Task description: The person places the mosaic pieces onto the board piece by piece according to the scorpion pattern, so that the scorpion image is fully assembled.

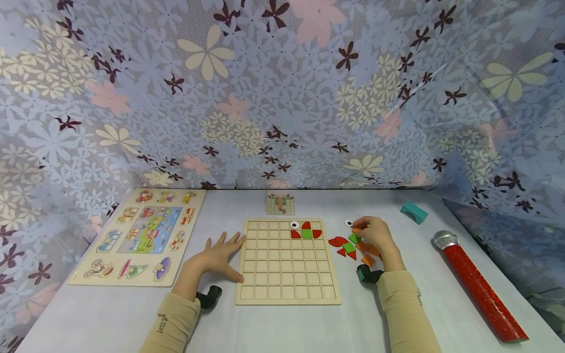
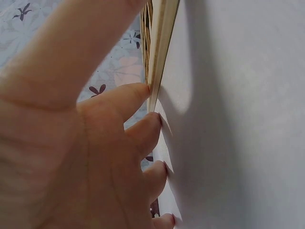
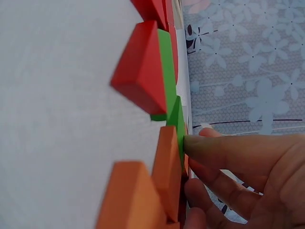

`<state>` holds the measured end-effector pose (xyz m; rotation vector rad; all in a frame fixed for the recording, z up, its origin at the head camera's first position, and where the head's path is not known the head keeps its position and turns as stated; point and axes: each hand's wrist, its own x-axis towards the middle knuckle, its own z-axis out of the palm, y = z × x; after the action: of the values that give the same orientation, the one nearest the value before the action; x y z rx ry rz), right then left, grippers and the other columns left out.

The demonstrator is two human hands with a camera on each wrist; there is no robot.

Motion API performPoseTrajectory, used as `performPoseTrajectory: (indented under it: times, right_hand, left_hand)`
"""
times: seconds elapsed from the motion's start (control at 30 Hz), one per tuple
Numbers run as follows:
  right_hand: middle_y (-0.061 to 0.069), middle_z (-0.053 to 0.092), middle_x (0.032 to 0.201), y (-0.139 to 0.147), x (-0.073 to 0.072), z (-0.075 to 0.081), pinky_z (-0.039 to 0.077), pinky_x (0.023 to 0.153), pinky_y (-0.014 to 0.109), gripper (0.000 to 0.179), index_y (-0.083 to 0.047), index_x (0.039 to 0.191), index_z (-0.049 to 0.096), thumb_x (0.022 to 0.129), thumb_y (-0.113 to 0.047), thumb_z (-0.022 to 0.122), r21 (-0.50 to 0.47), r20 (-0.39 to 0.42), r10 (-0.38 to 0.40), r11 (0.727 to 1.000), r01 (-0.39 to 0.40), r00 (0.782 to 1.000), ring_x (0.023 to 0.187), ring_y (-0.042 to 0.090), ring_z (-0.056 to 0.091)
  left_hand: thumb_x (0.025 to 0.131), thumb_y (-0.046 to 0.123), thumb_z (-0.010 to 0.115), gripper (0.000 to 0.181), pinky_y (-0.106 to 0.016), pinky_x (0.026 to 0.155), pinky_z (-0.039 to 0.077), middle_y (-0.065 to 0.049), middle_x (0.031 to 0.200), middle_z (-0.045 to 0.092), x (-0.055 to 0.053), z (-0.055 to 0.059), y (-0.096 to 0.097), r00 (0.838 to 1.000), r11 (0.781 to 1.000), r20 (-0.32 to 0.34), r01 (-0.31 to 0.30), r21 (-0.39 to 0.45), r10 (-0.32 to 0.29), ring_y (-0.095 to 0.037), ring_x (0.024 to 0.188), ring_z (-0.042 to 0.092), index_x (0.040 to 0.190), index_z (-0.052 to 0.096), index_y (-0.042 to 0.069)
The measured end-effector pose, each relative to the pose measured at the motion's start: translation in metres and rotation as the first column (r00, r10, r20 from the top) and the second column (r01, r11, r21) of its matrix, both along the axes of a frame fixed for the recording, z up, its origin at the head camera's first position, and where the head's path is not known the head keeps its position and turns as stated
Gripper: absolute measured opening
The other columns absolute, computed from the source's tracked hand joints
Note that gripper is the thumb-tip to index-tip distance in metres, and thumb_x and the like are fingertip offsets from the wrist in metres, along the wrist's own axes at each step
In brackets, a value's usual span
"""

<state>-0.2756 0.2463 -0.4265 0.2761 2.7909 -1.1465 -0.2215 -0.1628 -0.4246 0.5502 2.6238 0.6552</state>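
Note:
A wooden grid board [image 1: 273,264] lies flat before me, with red and green tiles [image 1: 306,234] and a white eye tile [image 1: 295,225] in its upper right cells. My left hand [image 1: 217,256] is spread on the table, thumb and index finger touching the board's left edge. Over a loose pile of tiles right of the board, my right hand [image 1: 375,233] has bent fingers and appears to pinch an orange tile [image 1: 355,229]; the grip is partly hidden. Beneath it lie green tiles [image 1: 348,247], orange blocks [image 3: 167,162] and red pieces [image 3: 140,67].
A small pattern card [image 1: 280,204] lies behind the board. To the left is a picture puzzle board [image 1: 150,230]. A teal arch block [image 1: 414,212] and a red toy microphone [image 1: 481,289] lie at the right. Floral fabric [image 1: 282,98] hangs behind the table.

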Motion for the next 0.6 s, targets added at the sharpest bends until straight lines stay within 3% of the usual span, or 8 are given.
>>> performPoseTrajectory:
  times: [0.23, 0.6]
  right_hand:
    - [0.017, 0.06, 0.1, 0.0007, -0.0005, -0.001, 0.046, 0.073, 0.037, 0.025, 0.001, 0.107, 0.064, 0.083, -0.003, 0.062, 0.029, 0.024, -0.008, 1.0, 0.007, 1.0, 0.087, 0.028, 0.051]
    - [0.025, 0.056, 0.112, -0.0024, 0.003, 0.0071, 0.048, 0.081, 0.043, 0.029, 0.003, 0.106, 0.065, 0.079, -0.007, 0.069, 0.096, 0.091, -0.032, 0.995, 0.023, 0.995, 0.094, 0.033, 0.051]
  left_hand:
    - [0.063, 0.041, 0.082, 0.108, -0.069, 0.101, -0.006, -0.016, 0.153, 0.014, -0.0002, 0.0002, 0.0002, 1.0, 1.0, -0.004, 0.007, 0.0, -0.007, -0.045, 0.138, -0.001, 0.147, 0.023, 0.007]
    - [0.061, 0.043, 0.083, 0.11, -0.068, 0.102, -0.009, -0.016, 0.153, 0.014, 0.0002, 0.0006, 0.0003, 1.0, 1.0, 0.004, -0.003, 0.005, 0.003, -0.044, 0.138, -0.001, 0.147, 0.024, 0.007]
